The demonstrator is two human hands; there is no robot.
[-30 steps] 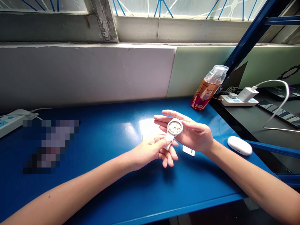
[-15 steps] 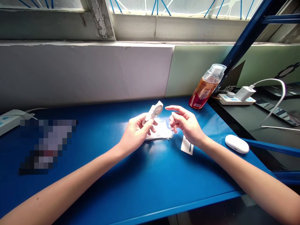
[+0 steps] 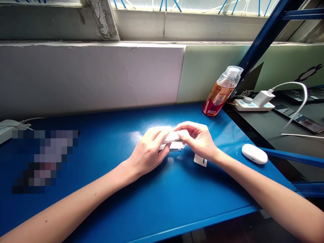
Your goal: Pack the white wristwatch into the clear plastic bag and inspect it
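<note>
Your left hand (image 3: 148, 153) and right hand (image 3: 198, 140) meet on the watch (image 3: 172, 136) at the table's (image 3: 152, 209) middle. A card (image 3: 199, 160) lies just near-right; case (image 3: 254, 153) farther right, bottle (image 3: 220, 92) behind.

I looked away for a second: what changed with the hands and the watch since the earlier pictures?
The white watch came down from the raised left hand to just above the clear packet; the right hand closed in and gripped it too. The bottle, white case and small card stayed.

bottle (image 3: 220, 92): amber liquid, at blue table's (image 3: 101, 202) back right corner | white case (image 3: 254, 154): right edge | power strip (image 3: 253, 105): beyond bottle
</note>
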